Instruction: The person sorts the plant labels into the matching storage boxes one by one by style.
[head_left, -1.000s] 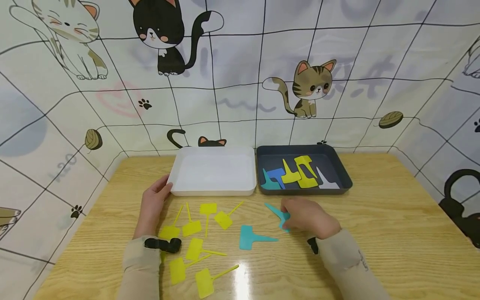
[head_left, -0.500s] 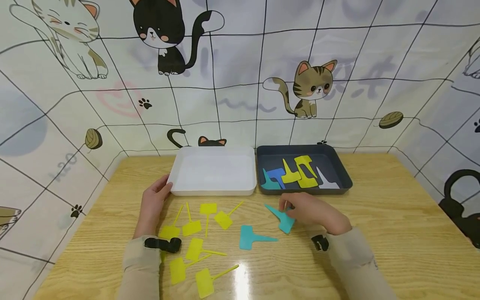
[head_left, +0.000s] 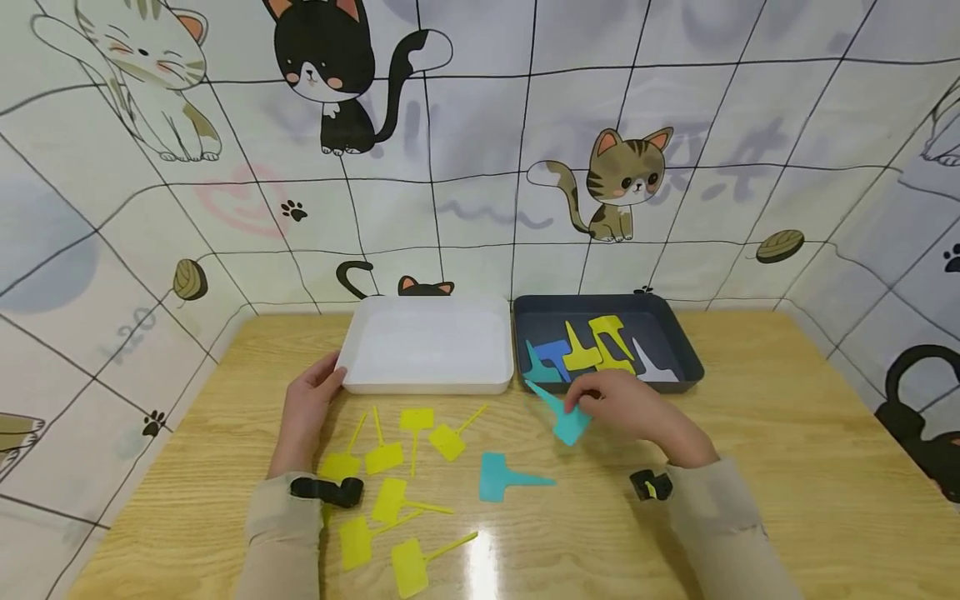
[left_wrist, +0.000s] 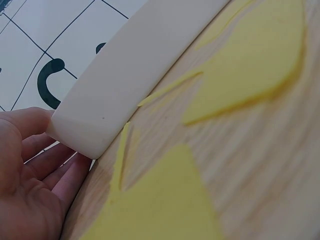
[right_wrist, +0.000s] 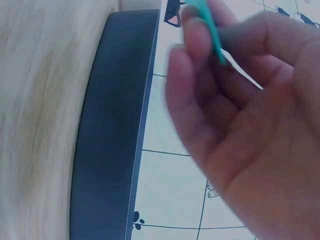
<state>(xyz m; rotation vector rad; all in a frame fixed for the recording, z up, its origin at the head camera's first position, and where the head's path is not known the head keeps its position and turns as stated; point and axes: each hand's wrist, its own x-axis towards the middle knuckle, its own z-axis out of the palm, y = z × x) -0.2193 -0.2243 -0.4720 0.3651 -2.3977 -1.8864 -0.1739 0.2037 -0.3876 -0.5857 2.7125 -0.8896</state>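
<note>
My right hand pinches a turquoise T-shaped plant label between thumb and fingers, raised just in front of the dark tray. The label's pointed stem aims up and left, near the tray's front rim. In the right wrist view only part of the turquoise label shows between the fingertips. My left hand holds the left front corner of the white tray, thumb at the rim and fingers against the side. A second turquoise plant label lies flat on the table.
The dark tray holds turquoise, blue, yellow and pale plant labels. Several yellow plant labels with thin stems, such as one at the front, lie on the wooden table by my left arm. A cat-print cloth stands behind.
My right hand has lifted the turquoise label off the table and moved it toward the dark tray. The left hand and the other labels stay put.
</note>
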